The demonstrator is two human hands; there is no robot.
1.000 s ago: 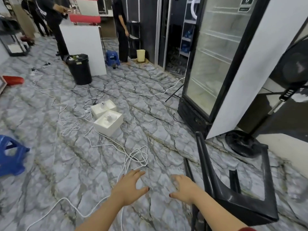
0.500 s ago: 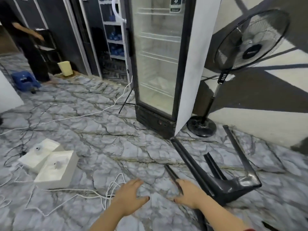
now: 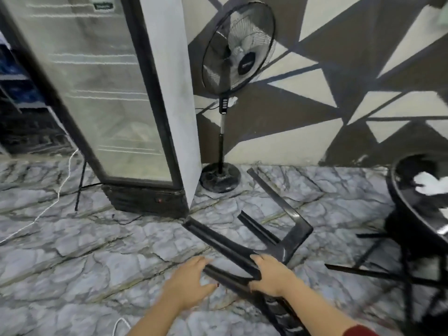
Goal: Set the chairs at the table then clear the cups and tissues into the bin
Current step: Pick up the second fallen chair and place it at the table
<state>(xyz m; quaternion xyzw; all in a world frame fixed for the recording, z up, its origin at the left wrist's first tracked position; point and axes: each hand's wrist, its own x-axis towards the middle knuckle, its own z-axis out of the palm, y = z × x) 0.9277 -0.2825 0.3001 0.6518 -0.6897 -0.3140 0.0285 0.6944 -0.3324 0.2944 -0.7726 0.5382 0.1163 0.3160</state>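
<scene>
**Black chair lying on its side, one hand gripping a leg**

Black and glossy, the plastic chair [image 3: 244, 248] is lying tipped over on the grey marbled floor [image 3: 80, 258], its legs pointing away toward twelve and one o'clock, just in front of the person. One long leg is running up toward the base of the glass-door fridge [image 3: 116, 98] at eleven o'clock; another is reaching toward the round foot of the pedestal fan [image 3: 238, 48] at twelve o'clock, which is standing against the wall painted with dark and cream triangles [image 3: 339, 76].

The right hand [image 3: 270, 275] is sitting at five o'clock, its fingers wrapping over the near end of a chair leg and grasping it. The left hand [image 3: 191, 280] is hovering at six o'clock just beside the chair's lower leg, fingers spread and relaxed; the fingertips are lying right at the edge of that leg, and whether they are touching it is impossible to tell.

At three o'clock, the round black table [image 3: 417, 214] is showing part of its shiny top, with a crumpled white tissue [image 3: 430, 184] lying on it. A white cable [image 3: 58, 190] is trailing across the floor at nine o'clock, beside the fridge.
</scene>
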